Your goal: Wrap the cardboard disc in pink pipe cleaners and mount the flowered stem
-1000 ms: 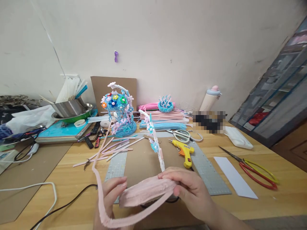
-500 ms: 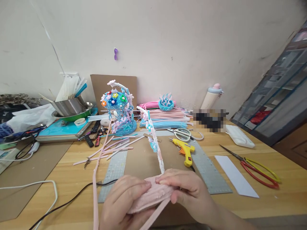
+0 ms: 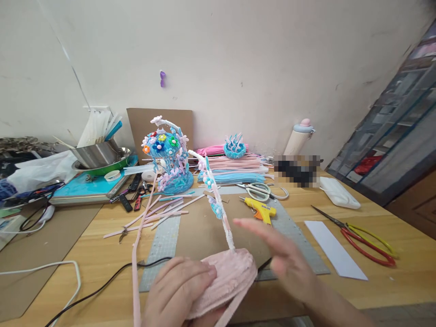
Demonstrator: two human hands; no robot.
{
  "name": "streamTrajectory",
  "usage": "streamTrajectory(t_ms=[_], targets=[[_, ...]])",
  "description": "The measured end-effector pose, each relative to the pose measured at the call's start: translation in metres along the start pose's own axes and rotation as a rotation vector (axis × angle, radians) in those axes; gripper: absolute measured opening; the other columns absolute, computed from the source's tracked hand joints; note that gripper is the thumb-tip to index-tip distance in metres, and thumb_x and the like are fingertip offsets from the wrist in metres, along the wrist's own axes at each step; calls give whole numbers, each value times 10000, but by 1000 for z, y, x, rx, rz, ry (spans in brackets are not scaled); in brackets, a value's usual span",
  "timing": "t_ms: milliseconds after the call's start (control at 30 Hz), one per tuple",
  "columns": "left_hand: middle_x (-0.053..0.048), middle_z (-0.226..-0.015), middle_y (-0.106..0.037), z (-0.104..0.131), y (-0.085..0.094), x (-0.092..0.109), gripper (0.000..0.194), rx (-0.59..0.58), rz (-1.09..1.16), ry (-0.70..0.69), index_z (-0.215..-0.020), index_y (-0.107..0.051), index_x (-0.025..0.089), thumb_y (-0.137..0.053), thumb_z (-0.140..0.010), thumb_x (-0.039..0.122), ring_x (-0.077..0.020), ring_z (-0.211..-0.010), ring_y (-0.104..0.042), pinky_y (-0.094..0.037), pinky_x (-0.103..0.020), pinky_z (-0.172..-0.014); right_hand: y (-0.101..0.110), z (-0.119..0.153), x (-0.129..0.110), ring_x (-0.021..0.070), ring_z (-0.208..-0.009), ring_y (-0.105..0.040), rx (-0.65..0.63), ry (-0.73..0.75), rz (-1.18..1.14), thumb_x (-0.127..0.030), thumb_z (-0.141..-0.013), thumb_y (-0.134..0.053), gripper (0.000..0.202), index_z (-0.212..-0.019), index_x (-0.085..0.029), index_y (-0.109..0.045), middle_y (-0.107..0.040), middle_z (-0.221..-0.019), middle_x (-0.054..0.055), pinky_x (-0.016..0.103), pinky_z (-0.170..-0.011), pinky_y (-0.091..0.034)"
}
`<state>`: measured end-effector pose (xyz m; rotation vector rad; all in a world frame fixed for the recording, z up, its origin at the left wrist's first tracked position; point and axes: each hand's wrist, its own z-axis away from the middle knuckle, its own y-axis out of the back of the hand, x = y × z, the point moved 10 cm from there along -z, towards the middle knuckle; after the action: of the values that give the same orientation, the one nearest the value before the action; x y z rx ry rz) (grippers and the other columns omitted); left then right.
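Observation:
My left hand [image 3: 182,288] grips the pink fuzzy base [image 3: 226,281] at its left side, fingers on top and part of the hand beneath. From the base rises a white wrapped stem [image 3: 229,236] that leans left and carries small blue and pink flowers [image 3: 215,206]. A loose pink strip hangs from the base's lower edge. My right hand [image 3: 286,259] is off the base, to its right, with the index finger stretched out toward the stem and nothing held; it is slightly blurred. Behind it lies a yellow glue gun [image 3: 260,210].
A finished flowered jellyfish piece [image 3: 166,159] stands at the back, beside bundles of pink and blue pipe cleaners [image 3: 238,170]. Red-and-yellow-handled scissors [image 3: 368,247] and a white strip [image 3: 335,250] lie right. A black cable [image 3: 98,288] crosses the left side.
My right hand has let go of the base and moved up and right, its fingers opening. More of the base shows, and the flowered stem has shifted slightly left.

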<state>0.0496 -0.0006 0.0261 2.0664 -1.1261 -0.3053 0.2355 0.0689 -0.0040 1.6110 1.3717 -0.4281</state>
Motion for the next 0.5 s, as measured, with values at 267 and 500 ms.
streamTrajectory(t_ms=[267, 500], targets=[[-86, -968, -740, 2, 5, -1, 276, 45, 13, 70, -1070, -651, 195, -693, -830, 325, -210, -907, -705, -575, -292, -815, 71, 19, 137, 154, -409, -426, 175, -739, 531, -581, -711, -659, 476, -444, -236, -471, -482, -427, -11, 253, -438, -266], [-62, -895, -590, 9, 5, -11, 193, 257, 158, 328, -1064, -630, 201, -586, -904, 301, -174, -801, -582, -491, -275, -667, 61, 30, 152, 125, -390, -370, 153, -829, 301, -383, -658, -677, 377, -426, -233, -421, -410, -406, -36, 249, -412, -218]])
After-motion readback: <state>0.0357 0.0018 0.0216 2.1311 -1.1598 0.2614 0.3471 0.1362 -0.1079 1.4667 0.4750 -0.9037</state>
